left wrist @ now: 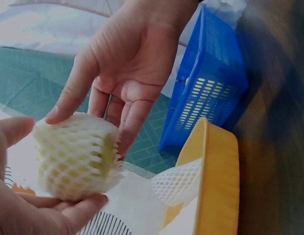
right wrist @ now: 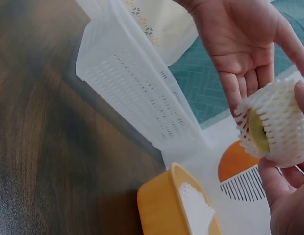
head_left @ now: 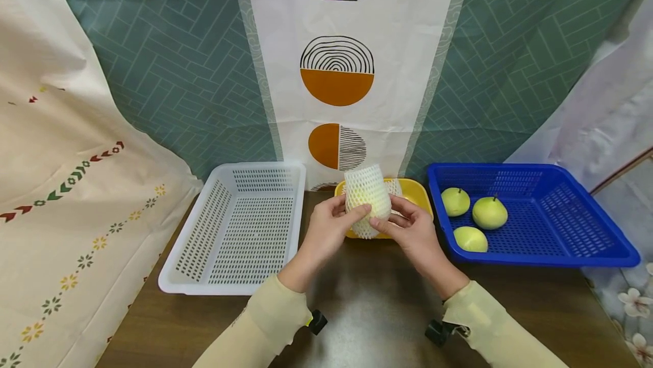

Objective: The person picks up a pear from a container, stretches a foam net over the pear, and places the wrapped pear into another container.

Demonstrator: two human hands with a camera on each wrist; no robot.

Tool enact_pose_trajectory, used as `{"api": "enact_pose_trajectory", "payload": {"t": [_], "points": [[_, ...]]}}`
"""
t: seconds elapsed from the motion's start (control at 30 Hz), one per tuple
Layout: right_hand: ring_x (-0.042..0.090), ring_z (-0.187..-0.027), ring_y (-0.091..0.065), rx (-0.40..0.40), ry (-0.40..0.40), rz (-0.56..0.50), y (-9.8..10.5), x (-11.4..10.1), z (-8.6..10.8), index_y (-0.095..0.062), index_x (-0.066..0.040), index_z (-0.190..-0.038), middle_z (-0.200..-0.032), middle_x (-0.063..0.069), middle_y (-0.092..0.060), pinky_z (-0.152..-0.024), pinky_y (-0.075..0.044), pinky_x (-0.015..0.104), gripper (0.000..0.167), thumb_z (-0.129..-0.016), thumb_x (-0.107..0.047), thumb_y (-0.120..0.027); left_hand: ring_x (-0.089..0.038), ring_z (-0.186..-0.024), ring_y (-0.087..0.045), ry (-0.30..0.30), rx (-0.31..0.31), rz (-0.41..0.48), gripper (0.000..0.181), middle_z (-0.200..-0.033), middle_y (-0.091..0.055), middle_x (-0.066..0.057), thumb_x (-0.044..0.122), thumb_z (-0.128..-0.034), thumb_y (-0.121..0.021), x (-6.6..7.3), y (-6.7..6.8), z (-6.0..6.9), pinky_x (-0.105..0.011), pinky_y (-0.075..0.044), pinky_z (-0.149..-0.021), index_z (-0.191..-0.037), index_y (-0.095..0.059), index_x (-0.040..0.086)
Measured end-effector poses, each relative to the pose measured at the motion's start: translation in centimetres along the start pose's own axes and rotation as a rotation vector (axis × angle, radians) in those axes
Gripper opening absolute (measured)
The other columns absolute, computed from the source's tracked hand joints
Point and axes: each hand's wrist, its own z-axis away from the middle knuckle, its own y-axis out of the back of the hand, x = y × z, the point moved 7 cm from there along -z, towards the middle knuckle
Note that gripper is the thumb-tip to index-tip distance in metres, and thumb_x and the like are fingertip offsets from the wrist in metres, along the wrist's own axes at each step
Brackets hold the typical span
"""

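A pear in a white foam net sleeve (head_left: 368, 201) is held up between both hands, above the front of a yellow basket (head_left: 420, 193). My left hand (head_left: 326, 229) grips it from the left, thumb across its front. From the other side my right hand (head_left: 419, 237) holds it with thumb and fingers. The net (left wrist: 76, 159) wraps round the pear's sides, and bare yellow-green skin (right wrist: 260, 131) shows at its open end. Another white foam net (left wrist: 179, 182) lies in the yellow basket, partly hidden behind the hands in the head view.
To the right stands a blue basket (head_left: 556, 260) with three bare pears, one of them a pear (head_left: 490, 212) with its stem up. A white basket (head_left: 176, 277) stands at the left. Behind the brown table (head_left: 367, 300) hangs a patterned cloth (head_left: 336, 22).
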Motion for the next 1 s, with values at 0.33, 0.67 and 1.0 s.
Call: {"api": "enact_pose_trajectory", "payload": {"t": [0.33,0.67,1.0], "points": [[0.019,-0.108,-0.062,-0.002,0.032,0.01,-0.3,-0.2,0.0,-0.051,-0.015,-0.128,-0.129,0.003,-0.053,-0.078,-0.055,0.033,0.066,-0.07,-0.026,-0.082,-0.016,-0.08,-0.06,0.095,0.025,-0.155,0.058,-0.091,-0.067,0.002,0.058,-0.0617,-0.079,-0.1,0.5,-0.6,-0.029,-0.05,-0.066,-0.099,-0.065,0.016],[0.029,-0.111,-0.059,-0.015,0.123,0.021,-1.8,-1.5,0.7,-0.052,-0.009,-0.128,-0.126,0.008,-0.054,-0.082,-0.054,0.032,0.064,-0.07,-0.012,-0.082,-0.017,-0.082,-0.062,0.129,0.028,-0.112,0.057,-0.093,-0.068,0.002,0.052,-0.0568,-0.084,-0.4,1.2,-0.8,-0.03,-0.052,-0.069,-0.097,-0.064,0.017],[0.03,-0.112,-0.058,-0.041,0.159,0.022,-3.6,-2.8,0.9,-0.052,-0.007,-0.129,-0.127,0.01,-0.054,-0.087,-0.052,0.035,0.065,-0.071,-0.008,-0.081,-0.017,-0.083,-0.063,0.117,0.04,-0.13,0.054,-0.095,-0.068,0.002,0.045,-0.058,-0.086,0.2,3.2,-1.0,-0.03,-0.053,-0.07,-0.098,-0.064,0.016]]}}
